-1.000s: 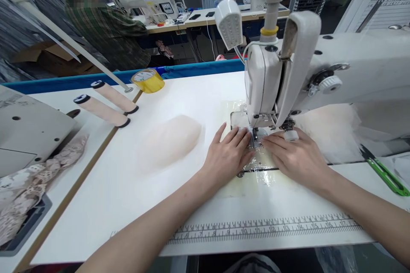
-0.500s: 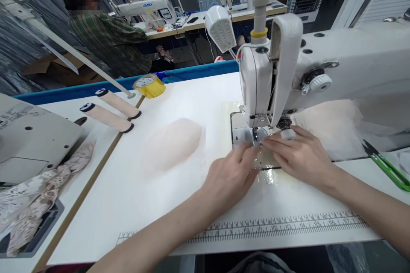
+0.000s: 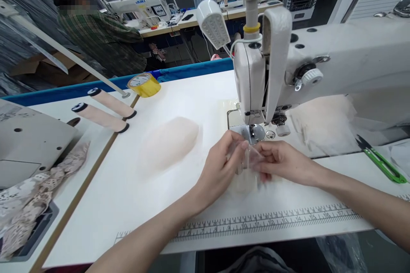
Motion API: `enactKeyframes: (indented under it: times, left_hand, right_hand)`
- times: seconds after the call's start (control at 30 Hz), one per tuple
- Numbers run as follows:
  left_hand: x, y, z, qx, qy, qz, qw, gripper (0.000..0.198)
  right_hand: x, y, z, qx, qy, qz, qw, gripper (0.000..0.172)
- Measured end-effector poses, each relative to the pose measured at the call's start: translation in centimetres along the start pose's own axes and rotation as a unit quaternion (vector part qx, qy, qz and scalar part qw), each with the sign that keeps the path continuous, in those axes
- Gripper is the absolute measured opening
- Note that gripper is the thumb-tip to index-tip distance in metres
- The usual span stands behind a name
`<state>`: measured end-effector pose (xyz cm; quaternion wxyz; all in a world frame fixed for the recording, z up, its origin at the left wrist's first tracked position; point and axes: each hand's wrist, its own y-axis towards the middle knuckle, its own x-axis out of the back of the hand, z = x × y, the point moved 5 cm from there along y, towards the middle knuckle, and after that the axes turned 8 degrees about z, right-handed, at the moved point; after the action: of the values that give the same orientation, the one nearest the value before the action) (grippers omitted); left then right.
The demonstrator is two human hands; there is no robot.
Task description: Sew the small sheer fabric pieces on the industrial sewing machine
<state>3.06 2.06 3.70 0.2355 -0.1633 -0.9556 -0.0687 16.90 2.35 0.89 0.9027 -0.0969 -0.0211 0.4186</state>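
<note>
In front of the sewing machine [image 3: 256,81], a small piece of sheer fabric [image 3: 251,158] is stretched between my two hands. My left hand [image 3: 224,160] pinches its left side between thumb and fingers. My right hand [image 3: 282,162] grips the other side, fingers curled. Just beyond my fingertips lies the metal needle plate [image 3: 256,133] under the presser foot. A pale sheer piece [image 3: 176,143] rests flat on the white table to the left. Under the machine arm on the right sits a heap of pale sheer fabric [image 3: 323,121].
Green thread snips [image 3: 382,164] lie at the right. Two thread cones [image 3: 101,117] and a yellow tape roll [image 3: 144,84] lie at the left, near lace fabric [image 3: 41,204]. A printed ruler [image 3: 243,226] runs along the front edge. A person [image 3: 99,38] sits at another machine behind.
Both hands have drawn back from the needle area towards me, bringing the sheer piece off the plate. The camera view has shifted slightly.
</note>
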Motion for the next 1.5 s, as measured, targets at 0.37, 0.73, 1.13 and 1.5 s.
enactKeyframes:
  times: [0.37,0.73,1.13,1.5]
  left_hand:
    - [-0.7,0.2,0.9,0.099,-0.131,0.052,0.985,0.024]
    - [-0.4,0.1,1.3,0.039,-0.034,0.032,0.998,0.016]
    - [-0.2,-0.4,1.4,-0.038,0.014,0.009,0.999,0.01]
    - [-0.4,-0.3,1.8,0.014,-0.034,0.013,0.999,0.019]
  right_hand:
    - [1.3,-0.2,-0.1,0.012,-0.054,-0.105,0.993,0.027]
    - [2.1,-0.8,-0.4,-0.005,-0.031,-0.202,0.979,0.015]
    - [1.6,-1.0,0.5,0.103,-0.145,-0.22,0.959,0.005]
    - [1.0,-1.4,1.3,0.178,-0.269,-0.21,0.923,0.016]
